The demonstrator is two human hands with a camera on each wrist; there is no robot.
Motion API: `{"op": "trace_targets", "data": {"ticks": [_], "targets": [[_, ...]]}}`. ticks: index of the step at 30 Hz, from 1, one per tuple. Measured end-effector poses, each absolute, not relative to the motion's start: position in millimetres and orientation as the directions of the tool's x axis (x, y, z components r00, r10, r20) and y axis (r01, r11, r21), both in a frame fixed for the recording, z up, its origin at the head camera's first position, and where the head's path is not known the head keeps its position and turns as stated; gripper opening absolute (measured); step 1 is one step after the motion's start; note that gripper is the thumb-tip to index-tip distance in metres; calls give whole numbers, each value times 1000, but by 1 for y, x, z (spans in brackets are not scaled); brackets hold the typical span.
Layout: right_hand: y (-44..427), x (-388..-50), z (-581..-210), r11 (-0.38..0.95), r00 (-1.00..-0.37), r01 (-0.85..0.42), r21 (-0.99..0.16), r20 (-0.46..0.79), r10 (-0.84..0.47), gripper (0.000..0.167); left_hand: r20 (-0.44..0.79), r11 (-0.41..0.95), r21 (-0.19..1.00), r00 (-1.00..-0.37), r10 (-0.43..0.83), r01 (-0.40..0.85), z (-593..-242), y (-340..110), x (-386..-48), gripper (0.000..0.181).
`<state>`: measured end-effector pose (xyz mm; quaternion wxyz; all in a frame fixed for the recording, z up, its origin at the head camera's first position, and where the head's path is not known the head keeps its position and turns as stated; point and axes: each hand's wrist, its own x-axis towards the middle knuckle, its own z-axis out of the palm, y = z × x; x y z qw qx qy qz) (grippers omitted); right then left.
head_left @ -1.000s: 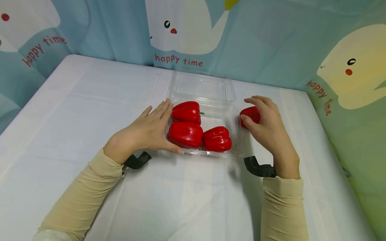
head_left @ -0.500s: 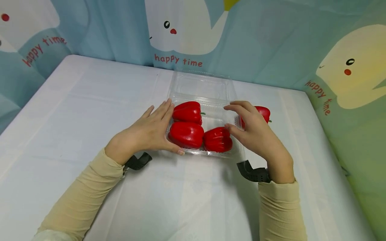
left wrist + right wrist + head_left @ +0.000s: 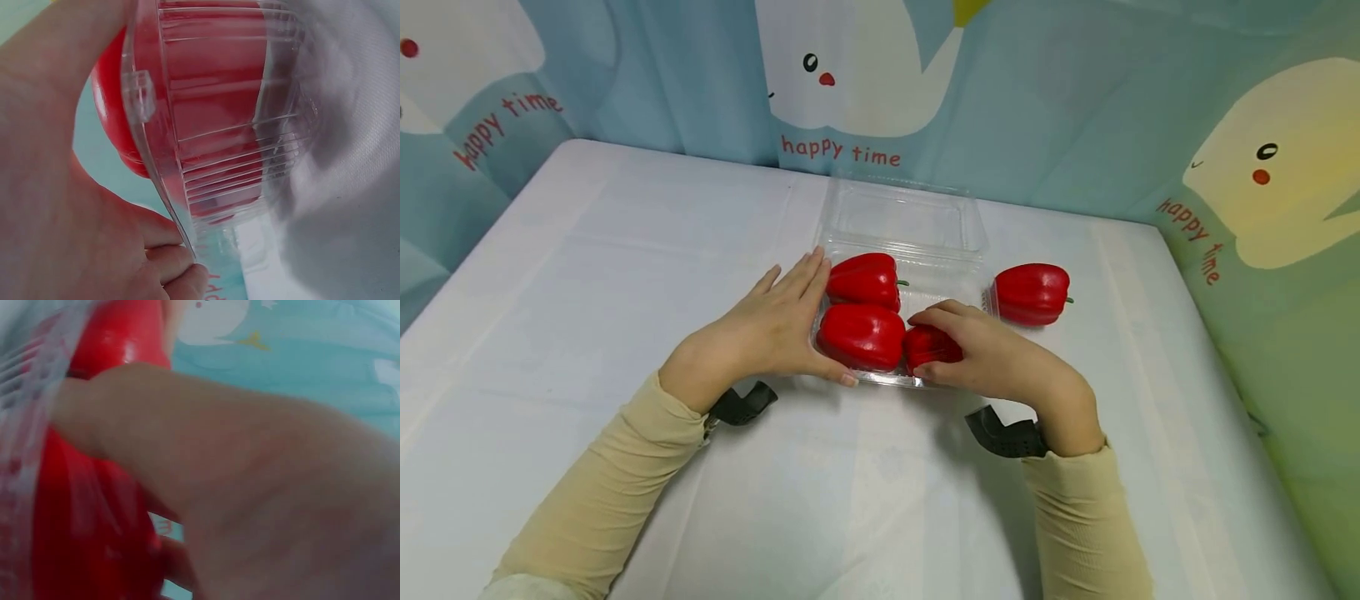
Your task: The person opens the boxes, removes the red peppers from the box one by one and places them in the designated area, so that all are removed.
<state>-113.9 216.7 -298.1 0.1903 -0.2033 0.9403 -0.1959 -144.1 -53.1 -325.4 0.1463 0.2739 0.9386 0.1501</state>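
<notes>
A clear plastic box with its lid folded back holds three red peppers: one at the back left, one at the front left and one at the front right. My left hand, fingers straight, rests along the box's left side, the thumb at its front corner; the left wrist view shows the palm beside the box wall. My right hand curls thumb and fingers round the front right pepper, which in the right wrist view lies against the hand.
Another red pepper lies on the white table just right of the box, its green stem facing right. The clear lid extends toward the back edge. A blue-green printed curtain hangs behind the table.
My right hand has moved left, from the pepper outside the box to the front right one inside, and has closed round it. My left hand has stayed in place.
</notes>
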Motion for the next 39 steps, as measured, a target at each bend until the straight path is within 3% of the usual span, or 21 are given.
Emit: {"op": "trace_targets", "data": {"ticks": [10,19,32,39], "targets": [[210,-124,-308,845,-861,-282,-455,-269,-432,55,-189,812,360,-817,546,460,-323,-55,-143,140],[209,-123,-310,845,-863,-345,-408,-216,-456,50,-194,810,369,-815,546,455,-324,-55,-142,139],[211,-116,-303,868,-891,-363,-340,-146,-430,57,-189,803,375,-810,556,463,-324,-52,-143,139],[216,-113,-293,858,-905,-366,-359,-77,-418,54,-196,803,375,-807,557,463,-324,-52,-144,138]]}}
